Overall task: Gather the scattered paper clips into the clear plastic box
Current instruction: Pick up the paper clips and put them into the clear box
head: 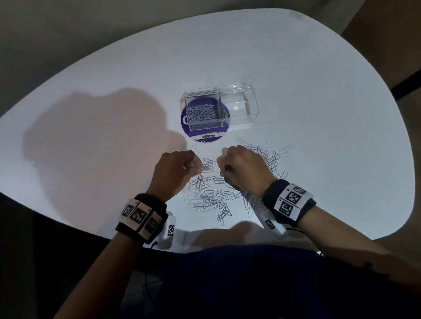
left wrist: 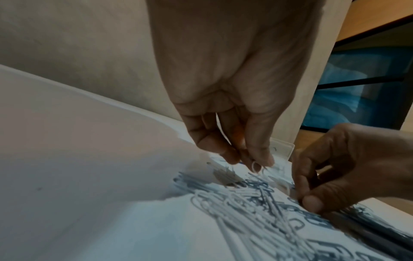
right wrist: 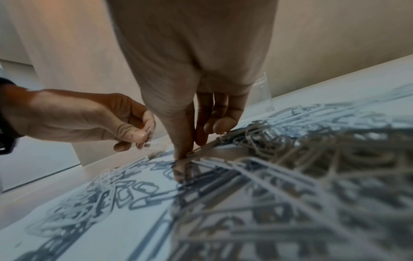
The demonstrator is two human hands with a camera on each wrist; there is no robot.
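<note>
1. On the white counter [head: 300, 82], the clear plastic box [head: 202, 111] holds some clips; the task looks partly done.
2. Near the box, many scattered paper clips [head: 209, 199] remain.
3. Left hand [head: 172, 172] fingers [left wrist: 260, 155] pinch a paper clip [left wrist: 256, 166].
4. Right hand [head: 242, 166] pinches at the pile; what it holds is unclear.

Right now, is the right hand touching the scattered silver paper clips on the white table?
Touching. The right wrist view shows the right hand with its thumb tip pressed down among the scattered silver paper clips on the white table.
</note>
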